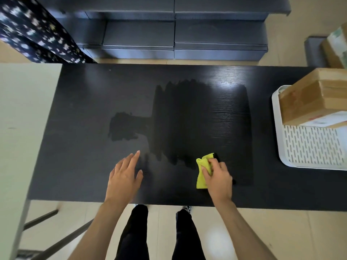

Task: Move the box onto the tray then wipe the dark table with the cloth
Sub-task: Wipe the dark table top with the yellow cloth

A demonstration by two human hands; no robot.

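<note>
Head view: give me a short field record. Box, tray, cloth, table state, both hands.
box: cardboard box sits on the tray, far end
tray: white slotted tray on the table's right end
cloth: yellow cloth, folded, pressed on the table near its front edge
table: dark table has a wet wiped patch in the middle, left part dry
right hand: right hand grips the cloth
left hand: left hand open, fingers spread, holding nothing
task stage: box moved, wiping partly done

One box (308, 96), one tray (311, 147), one cloth (203, 166), two hands (124, 177).
</note>
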